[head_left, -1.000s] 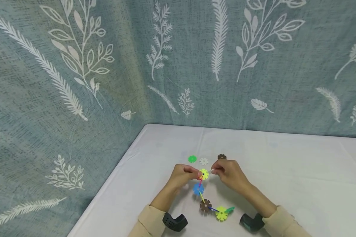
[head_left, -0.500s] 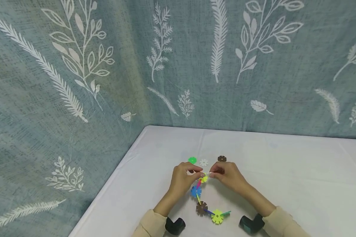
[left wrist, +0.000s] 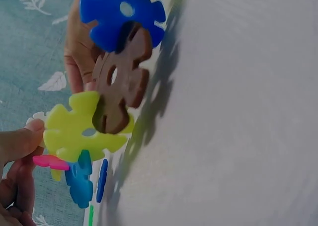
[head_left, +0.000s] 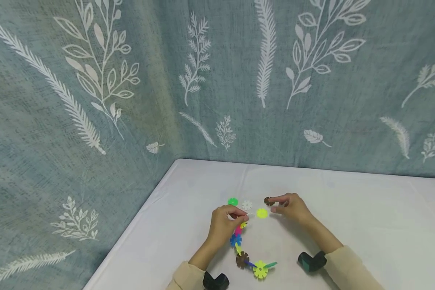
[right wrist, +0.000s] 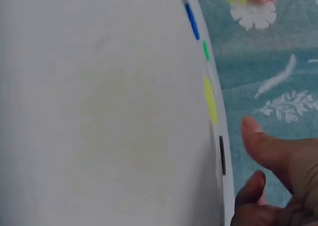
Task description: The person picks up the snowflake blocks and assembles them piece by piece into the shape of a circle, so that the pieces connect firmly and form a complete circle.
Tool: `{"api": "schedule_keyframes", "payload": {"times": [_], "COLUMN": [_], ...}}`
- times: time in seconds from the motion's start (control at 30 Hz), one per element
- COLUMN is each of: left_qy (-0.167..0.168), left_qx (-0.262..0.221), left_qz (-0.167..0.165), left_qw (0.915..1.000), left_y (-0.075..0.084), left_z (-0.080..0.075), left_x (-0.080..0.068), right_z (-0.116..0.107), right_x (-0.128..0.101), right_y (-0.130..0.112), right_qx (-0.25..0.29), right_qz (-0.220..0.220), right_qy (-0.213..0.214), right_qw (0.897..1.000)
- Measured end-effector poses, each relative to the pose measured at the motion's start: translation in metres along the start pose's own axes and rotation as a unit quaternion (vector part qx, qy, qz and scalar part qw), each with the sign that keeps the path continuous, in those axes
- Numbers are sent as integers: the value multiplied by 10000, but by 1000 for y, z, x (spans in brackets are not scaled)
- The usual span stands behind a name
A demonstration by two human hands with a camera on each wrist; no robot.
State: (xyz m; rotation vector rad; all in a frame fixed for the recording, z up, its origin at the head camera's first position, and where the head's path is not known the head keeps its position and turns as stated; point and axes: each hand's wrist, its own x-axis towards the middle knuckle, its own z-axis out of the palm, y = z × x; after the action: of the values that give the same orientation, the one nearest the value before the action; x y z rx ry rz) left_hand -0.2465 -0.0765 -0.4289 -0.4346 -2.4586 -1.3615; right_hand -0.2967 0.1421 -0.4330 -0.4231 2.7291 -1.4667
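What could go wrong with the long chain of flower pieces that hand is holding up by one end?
The left hand pinches only the top of the colourful chain of plastic snowflake discs; hanging loosely, it might bend or pop apart. The right hand reaches for the loose brown disc and could nudge the loose yellow-green disc lying on the white table.

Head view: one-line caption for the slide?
Left hand pinches a snowflake-disc chain; right hand reaches toward a loose brown disc.
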Motion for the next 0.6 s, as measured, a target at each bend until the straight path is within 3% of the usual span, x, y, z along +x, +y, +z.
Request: {"api": "schedule_keyframes", "payload": {"times": [0.17,0.37,0.6], "left_qy": [69,158,144], "left_qx": [-25,-38,-94], "left_qz": [-83,-54,-144], "left_qw": [9999,9999,9997], "left_y": [-2,-4,-3], "left_z": [1,3,1], "left_x": [-1,-2,0], "right_z": [6,16,18], "right_x": [4,3,2], "right_y": [4,2,-2], "right_qx": [-419,-1009,-875], "right_qz": [-137,-83,-327], "right_qy": [-343,-264,-78], "right_qw": [9984,9945,9956]}}
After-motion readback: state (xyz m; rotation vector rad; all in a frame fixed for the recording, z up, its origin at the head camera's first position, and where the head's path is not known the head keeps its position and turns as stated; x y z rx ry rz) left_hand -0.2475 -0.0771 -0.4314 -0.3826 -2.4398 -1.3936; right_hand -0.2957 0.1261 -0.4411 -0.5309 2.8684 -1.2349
